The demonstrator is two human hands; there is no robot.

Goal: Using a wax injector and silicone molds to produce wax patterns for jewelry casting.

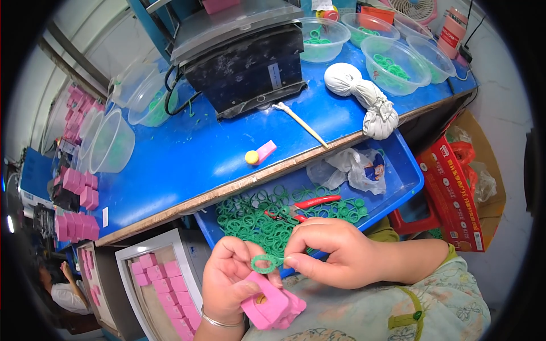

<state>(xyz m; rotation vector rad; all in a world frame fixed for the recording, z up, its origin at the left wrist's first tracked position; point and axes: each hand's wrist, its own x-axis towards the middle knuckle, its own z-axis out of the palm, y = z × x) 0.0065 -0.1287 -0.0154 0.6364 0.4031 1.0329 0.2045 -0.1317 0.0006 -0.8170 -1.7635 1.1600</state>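
Note:
My left hand (230,278) is closed around a pink rubber mold (270,307), which has a yellowish spot on its side. Just above the mold is a green ring (263,263), between my two hands. The thumb and fingertips of my right hand (335,253) pinch the ring's short stem. Behind my hands, a blue tray (398,184) holds a heap of green rings (250,221), red-handled pliers (317,202) and a crumpled plastic bag (347,169).
On the blue bench (193,170) stand a black machine (244,74), clear bowls (398,65), a tied white cloth pouch (364,99), a stick (301,125) and a small pink piece with a yellow end (263,153). A red carton (452,187) stands right; pink blocks (168,287) lie lower left.

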